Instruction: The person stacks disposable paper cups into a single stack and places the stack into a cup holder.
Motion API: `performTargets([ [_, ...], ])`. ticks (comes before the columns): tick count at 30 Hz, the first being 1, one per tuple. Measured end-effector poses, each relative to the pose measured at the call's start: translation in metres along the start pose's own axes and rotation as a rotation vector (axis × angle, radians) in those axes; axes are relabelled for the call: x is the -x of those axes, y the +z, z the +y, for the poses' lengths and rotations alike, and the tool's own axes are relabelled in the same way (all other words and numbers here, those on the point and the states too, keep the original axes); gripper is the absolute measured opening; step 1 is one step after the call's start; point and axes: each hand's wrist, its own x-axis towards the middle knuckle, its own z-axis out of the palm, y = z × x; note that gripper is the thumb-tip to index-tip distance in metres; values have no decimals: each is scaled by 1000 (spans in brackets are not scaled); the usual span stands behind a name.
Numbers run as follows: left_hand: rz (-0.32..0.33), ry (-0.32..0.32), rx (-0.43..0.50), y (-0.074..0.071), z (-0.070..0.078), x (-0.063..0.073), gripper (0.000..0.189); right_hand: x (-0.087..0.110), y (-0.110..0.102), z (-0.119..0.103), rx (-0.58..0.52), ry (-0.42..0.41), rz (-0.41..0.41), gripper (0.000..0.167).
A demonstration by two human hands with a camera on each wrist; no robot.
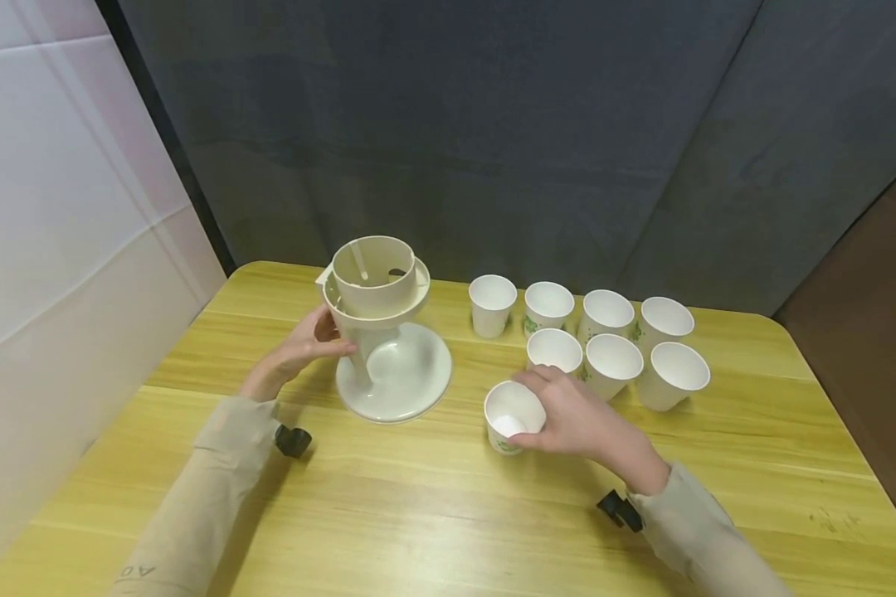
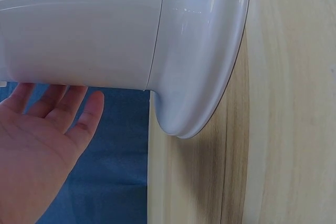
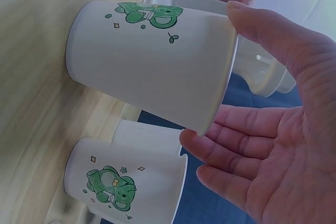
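My left hand holds the column of a cream-white plastic stand from its left side. The thumb lies across the column in front. Slightly bent fingers meet the column's side in the left wrist view, where the thumb is hidden. The stand has a wide round base, and a ring with an open cylinder on top. My right hand pinches a white paper cup by its rim, thumb in front and fingers behind. A green bear print shows on this cup in the right wrist view.
Two rows of upright white paper cups, several in all, stand behind and right of the held cup; one back-row cup is nearest the stand. A dark curtain hangs behind the wooden table, with a pale panel at left.
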Motion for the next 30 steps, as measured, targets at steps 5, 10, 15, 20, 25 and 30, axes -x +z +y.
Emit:
performTargets([
  [5, 4, -8, 0, 1, 1, 0, 80, 4, -1, 1, 15, -22, 5, 68],
  [10, 3, -9, 0, 1, 1, -1, 79, 8, -3, 0, 7, -43, 10, 70],
  [15, 1, -6, -6, 0, 0, 0, 78, 11, -2, 0, 22, -59, 23, 70],
  [20, 0, 3, -5, 0, 0, 1, 77, 14, -1, 1, 37, -81, 40, 69],
  [25, -3, 9, 1, 0, 0, 1, 77, 16, -2, 1, 44, -98, 57, 68],
  [30, -3, 2, 2, 0, -1, 1, 79, 18, -2, 1, 38, -97, 60, 67],
])
